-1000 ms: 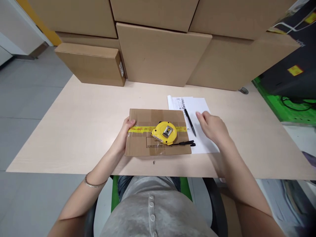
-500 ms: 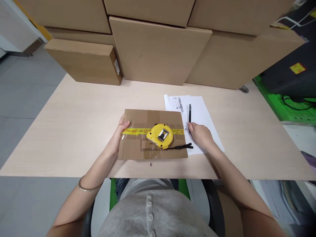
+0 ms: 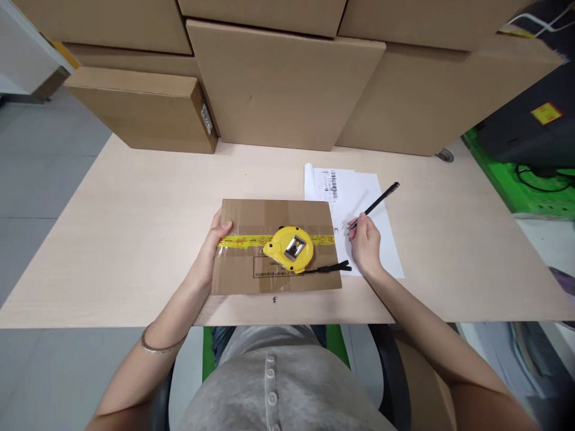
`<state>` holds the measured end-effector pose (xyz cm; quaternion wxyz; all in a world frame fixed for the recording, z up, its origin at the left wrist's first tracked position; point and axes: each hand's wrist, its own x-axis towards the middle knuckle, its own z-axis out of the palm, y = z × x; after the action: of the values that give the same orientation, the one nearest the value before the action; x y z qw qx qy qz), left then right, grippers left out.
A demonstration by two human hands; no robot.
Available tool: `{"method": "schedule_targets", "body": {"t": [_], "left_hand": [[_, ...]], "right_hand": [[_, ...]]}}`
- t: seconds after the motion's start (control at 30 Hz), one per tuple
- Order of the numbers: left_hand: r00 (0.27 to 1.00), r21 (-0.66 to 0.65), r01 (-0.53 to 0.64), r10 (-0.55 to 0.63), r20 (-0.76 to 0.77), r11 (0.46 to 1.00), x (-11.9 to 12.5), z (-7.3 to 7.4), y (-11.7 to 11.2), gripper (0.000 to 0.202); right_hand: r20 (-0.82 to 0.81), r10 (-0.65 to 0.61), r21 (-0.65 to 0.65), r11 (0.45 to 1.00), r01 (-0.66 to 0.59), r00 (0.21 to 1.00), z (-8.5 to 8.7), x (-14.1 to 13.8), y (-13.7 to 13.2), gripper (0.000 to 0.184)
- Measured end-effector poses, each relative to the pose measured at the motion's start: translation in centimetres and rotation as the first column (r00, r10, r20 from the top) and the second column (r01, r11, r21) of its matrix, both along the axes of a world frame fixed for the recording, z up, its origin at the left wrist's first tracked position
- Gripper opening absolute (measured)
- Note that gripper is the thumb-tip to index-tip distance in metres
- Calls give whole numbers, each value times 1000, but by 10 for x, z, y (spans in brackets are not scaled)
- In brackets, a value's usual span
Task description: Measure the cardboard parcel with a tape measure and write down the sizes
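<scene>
A flat cardboard box (image 3: 242, 215), banded with yellow printed tape, is gripped at its left edge by my left hand (image 3: 210, 248). The thumb lies on top and the other fingers are hidden behind the edge. On the box rests a yellow tape measure (image 3: 303, 242), its black wrist strap (image 3: 330, 268) reaching past the right edge. My right hand (image 3: 366, 242) is closed around a black pen (image 3: 381, 197) over the white paper (image 3: 384, 239). The pen's tip points down and left, close to a small dark mark on the sheet; whether it touches, I cannot tell.
Large cardboard boxes (image 3: 287, 90) are stacked along the back of the desk (image 3: 157, 197). A smaller box (image 3: 139, 114) leans at the back left. A dark case (image 3: 525, 126) on a green surface (image 3: 498, 185) stands at the right.
In my right hand the pen has swung from nearly upright to slanting up and right, and the fingers now hold it in a writing grip. My left hand keeps its hold on the box.
</scene>
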<state>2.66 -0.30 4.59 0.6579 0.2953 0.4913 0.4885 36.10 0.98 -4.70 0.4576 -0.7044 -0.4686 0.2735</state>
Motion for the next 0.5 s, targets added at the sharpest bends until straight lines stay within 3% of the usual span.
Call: {"method": "schedule_targets", "body": {"t": [0.13, 0.27, 0.5], "left_hand": [[999, -5, -17, 17, -35, 1000, -1, -1, 2, 69], [998, -17, -30, 29, -48, 999, -5, -6, 4, 67], [997, -25, -57, 55, -60, 998, -9, -21, 6, 60]], "right_hand": [[-124, 162, -36, 985, -167, 979, 10, 12, 5, 59], [-190, 327, -117, 929, -352, 926, 18, 25, 11, 50], [-200, 373, -137, 905, -403, 906, 22, 27, 12, 50]]}}
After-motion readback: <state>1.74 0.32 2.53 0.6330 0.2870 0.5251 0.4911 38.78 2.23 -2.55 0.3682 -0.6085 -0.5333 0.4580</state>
